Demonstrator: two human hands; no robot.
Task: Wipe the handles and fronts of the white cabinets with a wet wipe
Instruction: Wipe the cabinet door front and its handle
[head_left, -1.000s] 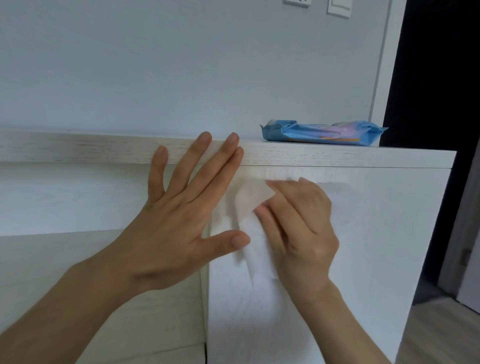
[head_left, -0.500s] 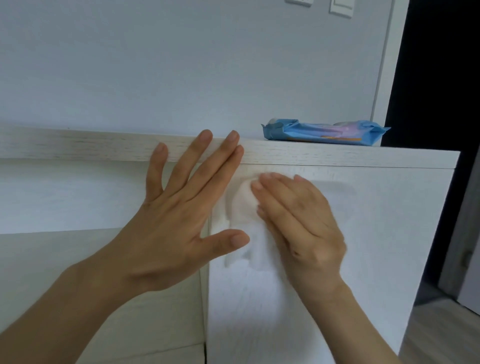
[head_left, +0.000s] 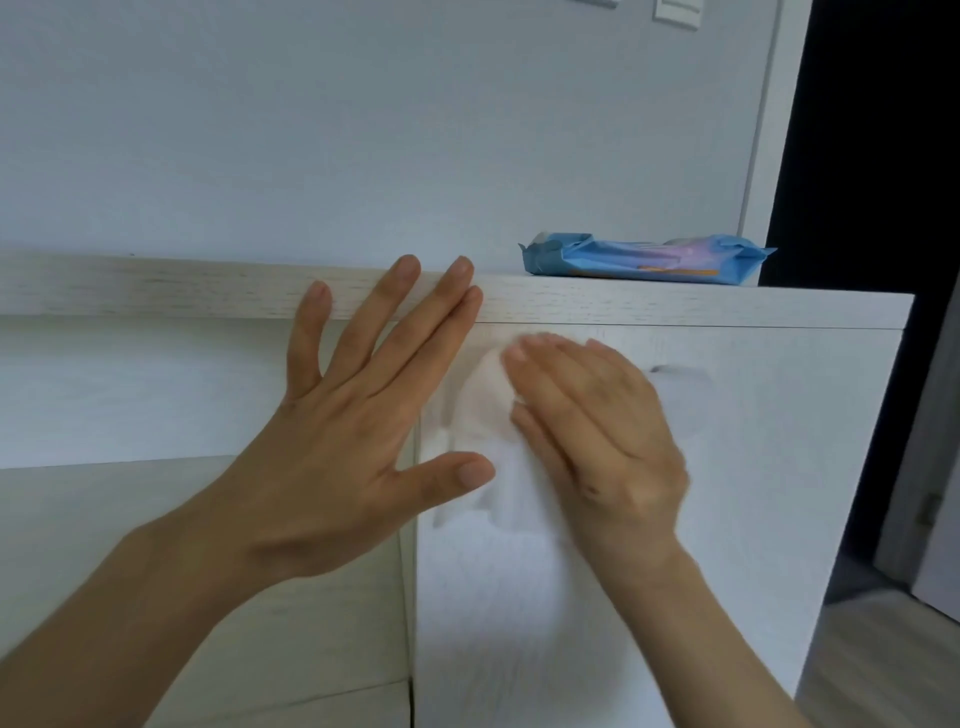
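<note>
White cabinets (head_left: 727, 493) fill the lower half of the view, with a pale wood-grain top board (head_left: 156, 291) running across them. The plain light wall (head_left: 363, 130) stands behind and above. At the right the cabinet ends, and beyond it there is a dark doorway (head_left: 883, 130) and a strip of wooden floor (head_left: 883, 665). A narrow vertical seam (head_left: 414, 597) separates the right cabinet front, which is nearest, from the left part, which sits further back. The left hand (head_left: 337, 457) is released, with its fingers straight and spread. It lies over the left part beside the seam, the fingertips reach onto the edge of the top board, and the thumb points to the right. The right hand (head_left: 597, 441), a little blurred, is also flat with straight fingers held together. It presses the wet wipe (head_left: 483, 410) against the upper left part of the right cabinet front, just under the top board, and the fingers cover the wipe without curling round it. The wipe is white and crumpled, and its free part shows between the two hands, just beside the left thumb. On the top board, near its right end and apart from both hands, lies a blue pack of wipes (head_left: 644, 260). At the upper edge of the wall, white switch plates (head_left: 675, 13) are partly visible.
</note>
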